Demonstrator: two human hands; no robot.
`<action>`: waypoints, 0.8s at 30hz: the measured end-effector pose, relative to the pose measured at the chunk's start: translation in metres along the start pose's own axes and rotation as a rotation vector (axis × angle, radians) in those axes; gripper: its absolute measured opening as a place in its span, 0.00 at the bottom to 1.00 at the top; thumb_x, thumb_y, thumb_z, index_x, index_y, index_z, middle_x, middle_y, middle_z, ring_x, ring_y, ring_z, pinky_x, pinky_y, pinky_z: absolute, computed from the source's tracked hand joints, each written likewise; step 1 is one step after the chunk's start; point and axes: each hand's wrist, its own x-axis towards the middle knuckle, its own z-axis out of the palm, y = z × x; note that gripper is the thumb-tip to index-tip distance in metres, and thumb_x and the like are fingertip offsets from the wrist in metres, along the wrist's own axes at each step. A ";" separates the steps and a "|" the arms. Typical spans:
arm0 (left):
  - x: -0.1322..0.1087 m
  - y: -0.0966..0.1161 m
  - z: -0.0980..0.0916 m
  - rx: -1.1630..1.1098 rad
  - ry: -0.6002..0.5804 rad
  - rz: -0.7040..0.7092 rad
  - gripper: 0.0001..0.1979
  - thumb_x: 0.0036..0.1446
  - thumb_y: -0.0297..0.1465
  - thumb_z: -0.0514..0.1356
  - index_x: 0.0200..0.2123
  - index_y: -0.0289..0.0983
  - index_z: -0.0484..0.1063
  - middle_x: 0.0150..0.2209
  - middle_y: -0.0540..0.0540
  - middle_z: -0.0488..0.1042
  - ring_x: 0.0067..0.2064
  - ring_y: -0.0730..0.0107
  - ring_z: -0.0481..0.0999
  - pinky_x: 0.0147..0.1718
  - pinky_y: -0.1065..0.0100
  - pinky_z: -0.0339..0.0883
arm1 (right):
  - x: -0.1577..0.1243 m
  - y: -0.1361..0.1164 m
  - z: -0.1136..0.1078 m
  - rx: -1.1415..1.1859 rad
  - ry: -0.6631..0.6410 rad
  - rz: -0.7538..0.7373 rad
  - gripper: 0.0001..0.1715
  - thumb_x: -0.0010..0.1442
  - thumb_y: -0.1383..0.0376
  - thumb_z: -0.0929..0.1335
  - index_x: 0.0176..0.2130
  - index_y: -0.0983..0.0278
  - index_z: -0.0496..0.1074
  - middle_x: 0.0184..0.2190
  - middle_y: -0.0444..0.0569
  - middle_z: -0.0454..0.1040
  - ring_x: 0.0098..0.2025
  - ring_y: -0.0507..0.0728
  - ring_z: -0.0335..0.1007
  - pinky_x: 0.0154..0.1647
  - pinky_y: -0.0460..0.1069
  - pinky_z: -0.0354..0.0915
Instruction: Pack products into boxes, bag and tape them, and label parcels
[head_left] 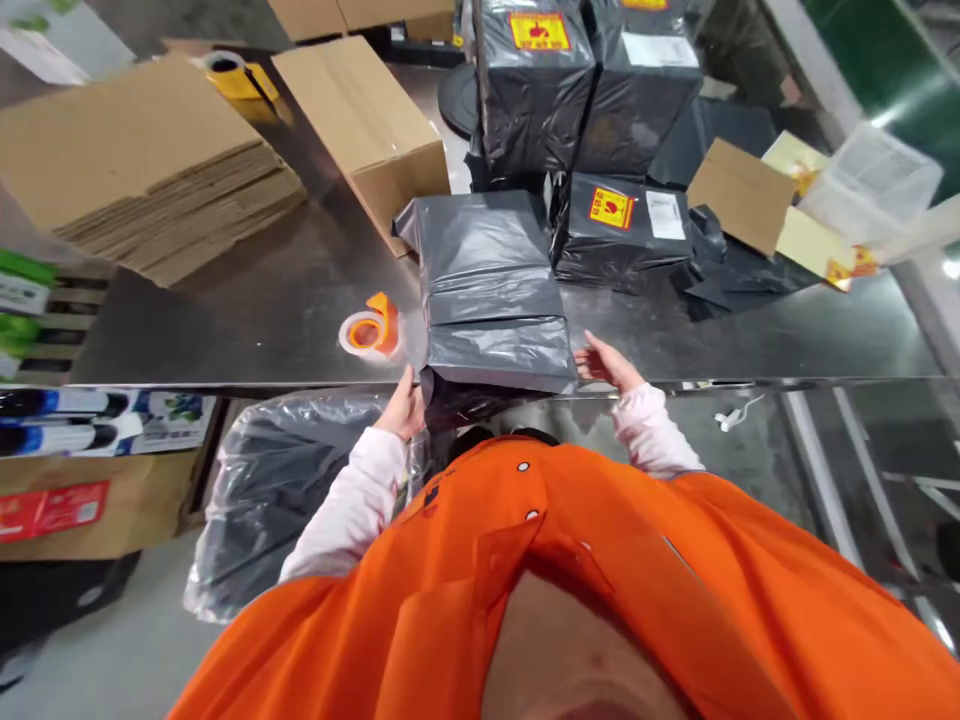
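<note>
A box wrapped in a black plastic bag (491,270) lies on the metal table in front of me, its loose front edge hanging slightly over the table's rim. My left hand (403,408) is at its near left corner, thumb up and fingers closed on the bag's edge; the fingertips are partly hidden. Beside the near right corner is my right hand (606,362), fingers apart and stretched toward the bag's side, with nothing in its grasp. An orange-and-clear tape roll (367,335) rests on the table left of the box.
Stacked black-wrapped parcels (536,110) with warning labels stand behind, one smaller parcel (622,225) at the right. Flattened cardboard (150,160) and a carton (375,120) occupy the left. Cardboard pieces (742,195) lie right. A plastic-lined bin (292,480) is below the table's edge (225,384).
</note>
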 end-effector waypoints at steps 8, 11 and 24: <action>-0.013 0.029 0.019 0.617 0.389 0.388 0.59 0.57 0.48 0.76 0.81 0.28 0.54 0.82 0.29 0.49 0.84 0.36 0.43 0.82 0.43 0.38 | -0.040 -0.013 0.053 -1.001 0.194 -0.910 0.52 0.66 0.50 0.76 0.80 0.62 0.61 0.78 0.66 0.59 0.77 0.78 0.52 0.77 0.73 0.47; -0.011 0.024 0.026 0.696 0.262 0.278 0.31 0.69 0.30 0.59 0.73 0.27 0.69 0.74 0.35 0.69 0.78 0.49 0.64 0.80 0.49 0.50 | -0.030 -0.009 0.055 -1.107 0.065 -0.860 0.34 0.75 0.67 0.63 0.76 0.63 0.69 0.75 0.62 0.67 0.73 0.70 0.58 0.73 0.67 0.51; -0.070 0.094 0.039 1.192 0.172 0.455 0.25 0.68 0.40 0.68 0.62 0.32 0.80 0.67 0.32 0.73 0.73 0.32 0.65 0.72 0.29 0.56 | -0.061 -0.014 0.019 -1.269 -0.106 -0.929 0.14 0.72 0.63 0.72 0.52 0.65 0.85 0.61 0.61 0.81 0.66 0.74 0.69 0.68 0.72 0.58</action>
